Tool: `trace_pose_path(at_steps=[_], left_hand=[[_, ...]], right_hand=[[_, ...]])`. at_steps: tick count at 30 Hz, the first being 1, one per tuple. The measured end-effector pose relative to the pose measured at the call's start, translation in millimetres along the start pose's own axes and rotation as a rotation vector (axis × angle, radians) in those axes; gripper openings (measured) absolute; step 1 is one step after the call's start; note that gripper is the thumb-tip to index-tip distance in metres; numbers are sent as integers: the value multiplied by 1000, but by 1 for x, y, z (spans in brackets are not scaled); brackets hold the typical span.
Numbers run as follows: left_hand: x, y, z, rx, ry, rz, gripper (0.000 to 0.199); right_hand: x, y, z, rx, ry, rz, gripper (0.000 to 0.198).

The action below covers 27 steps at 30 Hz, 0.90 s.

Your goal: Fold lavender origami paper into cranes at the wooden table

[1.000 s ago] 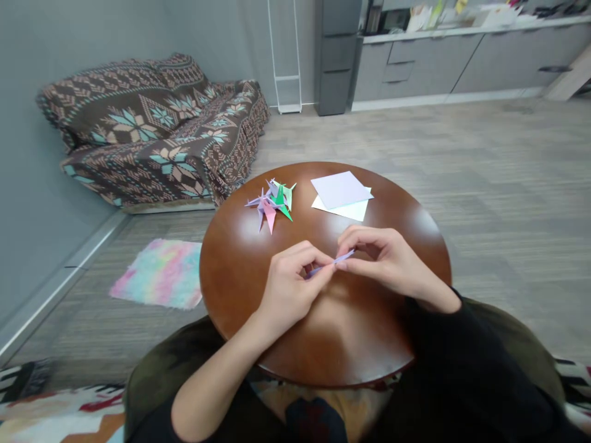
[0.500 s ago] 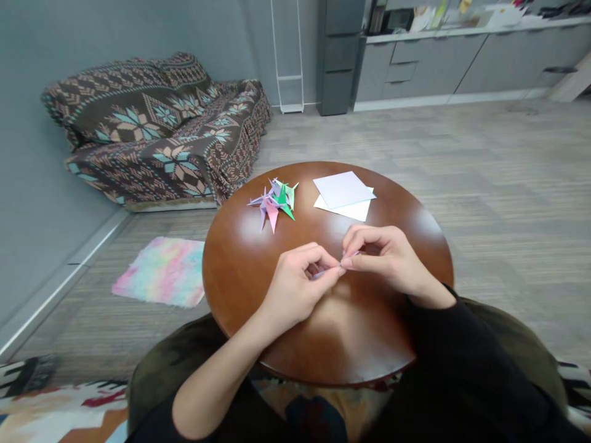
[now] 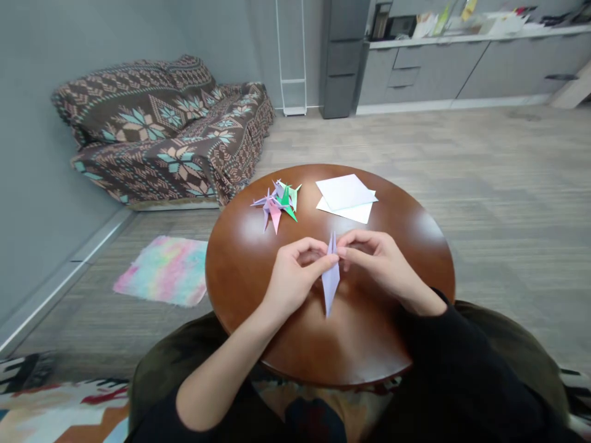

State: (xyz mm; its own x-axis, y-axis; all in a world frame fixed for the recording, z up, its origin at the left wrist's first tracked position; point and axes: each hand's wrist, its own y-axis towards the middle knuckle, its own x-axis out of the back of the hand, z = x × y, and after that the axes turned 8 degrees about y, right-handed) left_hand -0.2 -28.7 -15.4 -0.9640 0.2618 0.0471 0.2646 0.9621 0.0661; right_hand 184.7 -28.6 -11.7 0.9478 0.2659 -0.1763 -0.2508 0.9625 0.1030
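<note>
A folded lilac origami paper [image 3: 330, 284] stands upright between my hands, a long diamond with two narrow points at its top. My left hand [image 3: 300, 271] pinches its left side between thumb and fingers. From the right, my right hand [image 3: 376, 261] has thumb and forefinger closed on the upper edge, just below the split points. Farther off on the round brown table [image 3: 240, 264] lies a cluster of folded paper cranes [image 3: 277, 203] in lilac, pink and green. Flat square paper sheets [image 3: 347, 192] overlap beyond my right hand.
Beyond the table at the left is a sofa [image 3: 184, 135] under a patterned cover. A fluffy pastel mat [image 3: 161, 271] lies on the floor. Grey kitchen cabinets [image 3: 429, 74] and a tall grey fridge [image 3: 341, 61] line the back.
The lilac paper, mostly hidden in my fingers before, has turned upright and now shows its long folded shape. My right hand has shifted its grip to the paper's upper right edge.
</note>
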Motion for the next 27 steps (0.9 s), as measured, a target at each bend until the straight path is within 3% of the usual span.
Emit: trace_pose_path(at_steps=[8,16,24,27], left_hand=[[-1,1,1,36,-32,48,22],[-1,3,-3,-43,-42,-67,17],[1,5,-2,-32,-88,-192,20],[5,5,-5,-28,-64,-184,20]], right_hand=[[-1,0,0,6,-22,-31,26],[-10,-7,0,39,-144,23,18],[-22,-8,-5,11,-97,-34,20],[-20,-8,-5,35,-110,-44,22]])
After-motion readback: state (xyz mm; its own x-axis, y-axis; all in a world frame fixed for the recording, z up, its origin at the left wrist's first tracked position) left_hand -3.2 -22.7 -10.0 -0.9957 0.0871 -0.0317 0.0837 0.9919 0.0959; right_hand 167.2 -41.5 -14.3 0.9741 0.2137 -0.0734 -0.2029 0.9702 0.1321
